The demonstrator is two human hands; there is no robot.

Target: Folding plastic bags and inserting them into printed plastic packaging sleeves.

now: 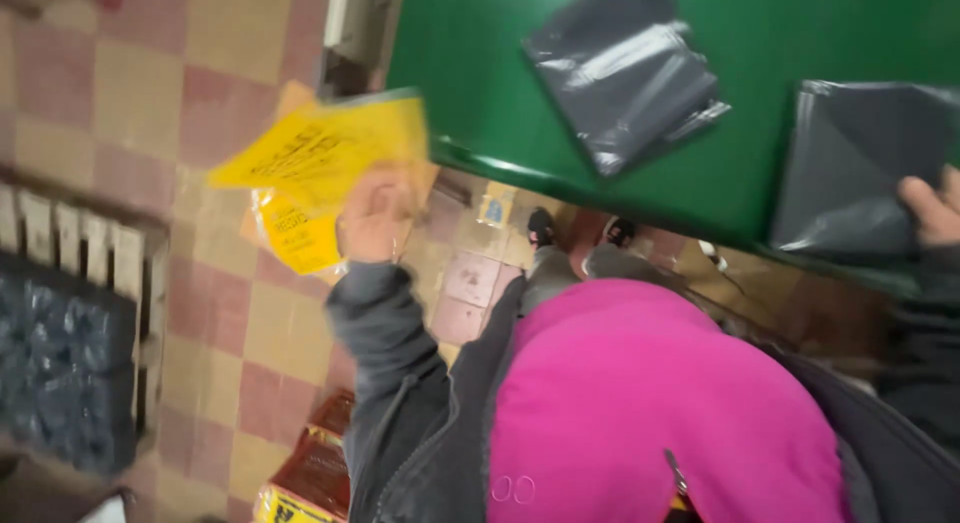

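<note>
Over the chequered red-and-cream tiled floor (230, 313), the person's left hand (375, 218) was raised off the edge of the green worktop (480, 93), its fingers closed around a clear plastic packet with a bright yellow printed card inside (320, 158); a second yellow packet (300, 238) hung just below it in the same grip, though motion blur made it hard to tell where one ended and the other began. At the far right, the right hand (930, 208) rested on a dark grey plastic bag lying flat on the worktop (855, 173), the thumb pressed on its edge; the rest of that hand was cut off by the frame, so how far its fingers were curled could not be told. A second dark grey plastic bag, folded and glossy (620, 73), lay on the worktop well apart from both hands. The person's pink top (640, 403) and dark grey jacket sleeve (385, 333) filled the lower middle of the view and hid much of the floor beneath. Down at the bottom edge lay a stack of red and yellow packets (315, 473), partly cut off. A dark crate-like rack (65, 373) stood at the left, too blurred to make out its contents.
</note>
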